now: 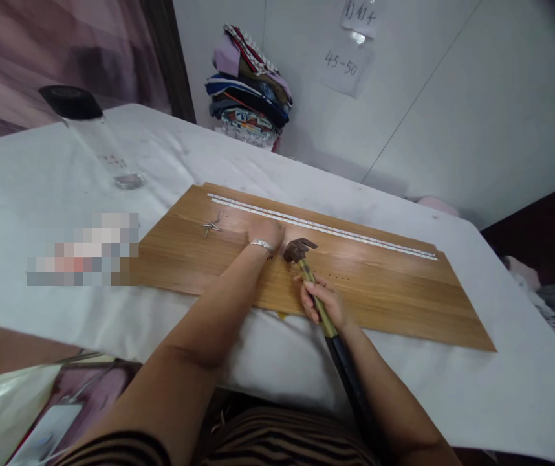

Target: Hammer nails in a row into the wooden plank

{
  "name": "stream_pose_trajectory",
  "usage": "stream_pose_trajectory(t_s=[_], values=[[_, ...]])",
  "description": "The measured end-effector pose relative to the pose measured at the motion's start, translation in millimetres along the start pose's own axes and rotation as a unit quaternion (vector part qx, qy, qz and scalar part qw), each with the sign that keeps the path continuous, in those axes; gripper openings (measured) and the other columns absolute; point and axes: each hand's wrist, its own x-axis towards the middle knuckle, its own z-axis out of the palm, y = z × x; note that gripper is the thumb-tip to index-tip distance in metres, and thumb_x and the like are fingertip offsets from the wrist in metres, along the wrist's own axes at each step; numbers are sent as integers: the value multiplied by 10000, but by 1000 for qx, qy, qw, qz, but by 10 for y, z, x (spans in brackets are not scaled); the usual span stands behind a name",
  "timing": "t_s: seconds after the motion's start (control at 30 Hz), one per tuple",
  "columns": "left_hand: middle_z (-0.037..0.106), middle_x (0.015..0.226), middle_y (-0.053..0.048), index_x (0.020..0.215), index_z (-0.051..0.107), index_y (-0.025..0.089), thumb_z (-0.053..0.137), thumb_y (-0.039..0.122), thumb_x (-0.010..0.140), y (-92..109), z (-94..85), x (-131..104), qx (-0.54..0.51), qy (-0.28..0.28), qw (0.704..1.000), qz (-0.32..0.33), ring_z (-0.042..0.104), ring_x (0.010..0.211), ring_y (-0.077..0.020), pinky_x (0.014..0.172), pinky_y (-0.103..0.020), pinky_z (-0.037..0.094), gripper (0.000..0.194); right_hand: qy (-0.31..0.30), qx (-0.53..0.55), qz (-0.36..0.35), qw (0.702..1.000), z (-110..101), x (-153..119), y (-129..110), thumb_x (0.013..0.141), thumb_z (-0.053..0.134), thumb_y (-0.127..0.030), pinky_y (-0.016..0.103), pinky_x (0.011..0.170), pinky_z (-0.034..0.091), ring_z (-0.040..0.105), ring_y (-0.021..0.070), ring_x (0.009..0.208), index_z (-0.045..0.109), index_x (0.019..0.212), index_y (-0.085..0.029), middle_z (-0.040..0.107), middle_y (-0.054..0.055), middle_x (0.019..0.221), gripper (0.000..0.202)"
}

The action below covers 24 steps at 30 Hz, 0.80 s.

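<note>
My right hand [323, 301] is wrapped round the yellow-and-black handle of a claw hammer [301, 250]. The hammer's rusty head is just above the wooden board [403, 298], close to my left hand [265, 232]. Low over the board, my left hand has its fingers drawn together at the far side of the fist. Whatever they may pinch is hidden. A bracelet [261, 244] circles that wrist. Several loose nails [211, 226] lie in a small pile on the board, left of my left hand. A row of small dark dots [336, 277] marks the wood right of the hammer.
Two white measuring strips [326, 228] run along the board's far edge. A clear bottle with a black lid [96, 139] stands on the white-covered table [171, 145] at the left. Folded clothes [251, 90] are piled by the wall, under paper notes [343, 68].
</note>
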Motion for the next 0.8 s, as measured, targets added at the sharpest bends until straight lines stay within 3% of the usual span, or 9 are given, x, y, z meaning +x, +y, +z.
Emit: stream_pose_trajectory(t_s=[0.8], values=[[741, 1387, -206, 1313, 791, 152, 357, 428, 1063, 12, -13, -11, 2, -4, 1000, -2, 704, 1277, -325, 1047, -398, 541, 572, -2, -3, -1, 1000, -2, 2, 2, 806, 780, -545, 209, 315, 259, 345, 66, 313, 639, 1016, -200, 528, -114, 529, 428]])
